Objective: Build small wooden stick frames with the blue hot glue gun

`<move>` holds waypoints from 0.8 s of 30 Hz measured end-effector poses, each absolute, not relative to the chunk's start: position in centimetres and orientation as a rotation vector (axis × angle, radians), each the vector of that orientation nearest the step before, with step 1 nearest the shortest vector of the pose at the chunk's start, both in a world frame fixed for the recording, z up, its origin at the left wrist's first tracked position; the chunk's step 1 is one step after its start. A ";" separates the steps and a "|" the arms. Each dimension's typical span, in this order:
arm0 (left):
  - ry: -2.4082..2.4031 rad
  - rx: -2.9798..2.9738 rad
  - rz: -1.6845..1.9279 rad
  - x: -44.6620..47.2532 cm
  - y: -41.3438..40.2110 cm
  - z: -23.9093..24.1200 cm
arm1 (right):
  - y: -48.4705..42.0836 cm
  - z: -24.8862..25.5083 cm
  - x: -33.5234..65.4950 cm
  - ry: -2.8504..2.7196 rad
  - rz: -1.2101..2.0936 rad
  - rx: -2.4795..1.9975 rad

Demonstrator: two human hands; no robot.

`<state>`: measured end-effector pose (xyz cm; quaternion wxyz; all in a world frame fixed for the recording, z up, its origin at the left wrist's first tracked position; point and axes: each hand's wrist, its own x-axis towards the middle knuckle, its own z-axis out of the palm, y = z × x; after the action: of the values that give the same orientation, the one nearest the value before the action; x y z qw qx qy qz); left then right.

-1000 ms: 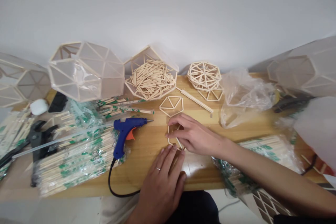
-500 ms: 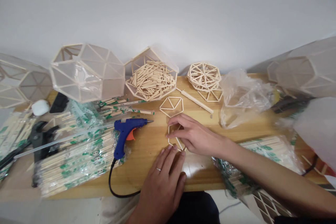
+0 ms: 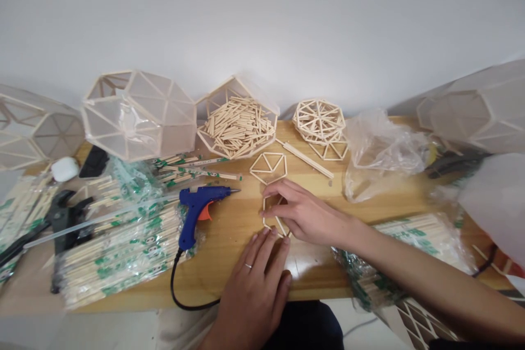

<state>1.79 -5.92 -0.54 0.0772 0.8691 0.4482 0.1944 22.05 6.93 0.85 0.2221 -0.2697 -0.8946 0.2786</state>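
A small frame of wooden sticks (image 3: 271, 220) lies flat on the wooden table (image 3: 229, 240). My right hand (image 3: 307, 213) rests over it, fingers stretched and pressing its top and left sticks. My left hand (image 3: 256, 279), with a ring on one finger, lies flat below it, fingertips touching the frame's lower edge. A finished stick hexagon (image 3: 268, 167) lies just beyond. A blue hot glue gun (image 3: 197, 208) stands to the left, nozzle pointing right, its black cord trailing toward me.
Against the wall stand film-covered stick domes (image 3: 137, 115), one holding several loose cut sticks (image 3: 238, 123), and a stack of bare stick frames (image 3: 320, 120). Packs of wrapped chopsticks (image 3: 118, 246) lie left and right. Crumpled plastic (image 3: 383, 147) sits at right; black pliers (image 3: 61, 216) at left.
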 end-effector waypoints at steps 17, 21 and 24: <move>1.343 2.602 0.569 1.8 -6.0 -0.6 | 6.9 0.5 21.9 -2.469 0.743 -0.742; 1.345 2.594 0.570 1.8 -6.0 -0.6 | 6.9 0.6 21.9 -2.467 0.742 -0.732; 1.350 2.590 0.562 1.8 -6.0 -0.6 | 6.9 0.7 21.9 -2.469 0.730 -0.726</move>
<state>1.80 -6.03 -0.59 0.0838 0.8678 0.4522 0.1883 21.93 6.88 0.67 0.2310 -0.2641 -0.8980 0.2654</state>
